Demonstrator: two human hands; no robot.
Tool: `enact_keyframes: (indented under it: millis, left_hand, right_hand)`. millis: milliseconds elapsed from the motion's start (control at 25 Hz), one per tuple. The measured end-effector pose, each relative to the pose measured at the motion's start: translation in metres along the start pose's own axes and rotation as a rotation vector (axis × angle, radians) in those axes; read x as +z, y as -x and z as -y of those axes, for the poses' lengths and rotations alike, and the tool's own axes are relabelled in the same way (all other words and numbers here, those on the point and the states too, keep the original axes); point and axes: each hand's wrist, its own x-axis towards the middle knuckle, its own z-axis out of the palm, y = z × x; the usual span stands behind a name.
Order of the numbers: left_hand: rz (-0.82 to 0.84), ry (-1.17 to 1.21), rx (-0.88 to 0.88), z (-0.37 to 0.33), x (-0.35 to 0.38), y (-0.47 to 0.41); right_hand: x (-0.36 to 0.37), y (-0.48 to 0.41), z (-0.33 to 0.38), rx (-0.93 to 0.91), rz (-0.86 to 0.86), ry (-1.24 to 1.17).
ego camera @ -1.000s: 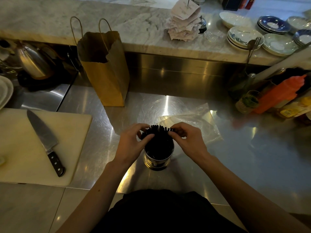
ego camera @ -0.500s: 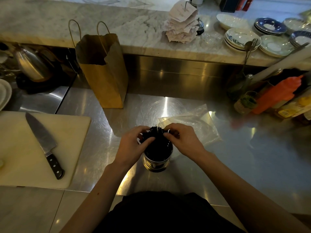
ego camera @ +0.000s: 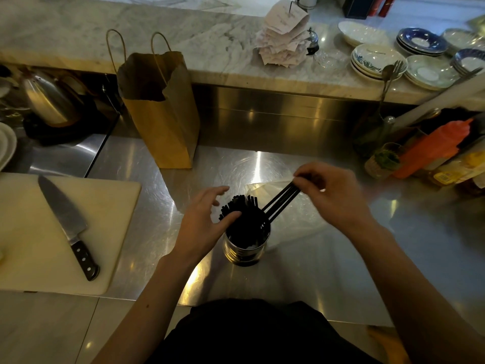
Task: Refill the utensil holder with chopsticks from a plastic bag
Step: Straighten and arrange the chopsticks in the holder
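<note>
Right hand (ego camera: pixel 333 198) pinches a few black chopsticks (ego camera: pixel 280 203) slanted w/ tips in round steel utensil holder (ego camera: pixel 245 248), prob. to regroup; left hand (ego camera: pixel 203 219), fingers loosely spread & empty, steadies the bundle.

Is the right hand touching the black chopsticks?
Touching. The head view shows the right hand pinching the upper ends of a few chopsticks.

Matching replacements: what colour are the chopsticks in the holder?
Black, clearest in the head view: chopsticks in the steel holder.
</note>
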Motion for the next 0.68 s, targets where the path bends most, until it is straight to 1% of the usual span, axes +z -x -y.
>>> enact_keyframes:
  millis: [120,200,320,400,480,560,600,680]
  left_hand:
    - [-0.064,0.034,0.018,-0.007,-0.005,0.000]
    - [-0.111,0.076,0.034,-0.017,-0.007,0.002]
    - [-0.140,0.213,-0.020,-0.032,-0.009,0.005]
    - [-0.109,0.408,-0.114,-0.040,-0.011,0.006]
    - [-0.025,0.648,-0.203,-0.048,-0.010,0.004]
    - [0.041,0.802,-0.251,-0.056,-0.006,0.002]
    - [0.032,0.828,-0.262,-0.058,-0.003,0.001]
    - [-0.048,0.891,-0.310,-0.063,0.000,-0.003]
  right_hand:
    - [-0.027,-0.002,-0.007,0.071,-0.144,-0.128]
    - [-0.035,-0.001,-0.018,0.148,-0.231,-0.266]
    - [-0.031,0.006,-0.032,0.305,-0.339,-0.573]
    - [-0.017,0.012,-0.034,0.406,-0.396,-0.810]
    - [0.003,0.019,-0.030,0.474,-0.401,-1.009]
    - [0.025,0.028,-0.022,0.509,-0.345,-1.099]
    - [0.035,0.033,-0.017,0.516,-0.314,-1.110]
    - [0.049,0.041,-0.010,0.522,-0.271,-1.108]
